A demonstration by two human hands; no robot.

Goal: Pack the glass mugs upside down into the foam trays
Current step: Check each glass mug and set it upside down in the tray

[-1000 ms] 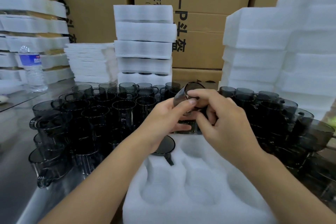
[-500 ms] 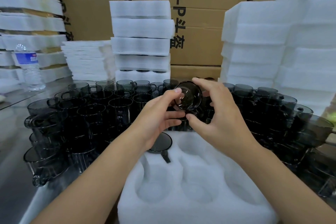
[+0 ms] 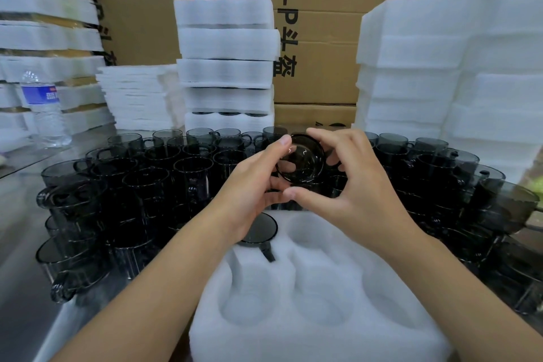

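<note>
Now | step: we flip, we think, one glass mug (image 3: 301, 162), mid-frame above the foam tray (image 3: 311, 335) | left hand (image 3: 249, 188) and right hand (image 3: 355, 185) both pinch it | next: lower it mouth-down into a free hole.

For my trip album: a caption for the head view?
Left hand and right hand hold a dark glass mug by a white foam tray holding one upturned mug.

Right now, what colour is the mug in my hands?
The mug is smoky dark grey, see-through glass; the head view shows it.
</note>
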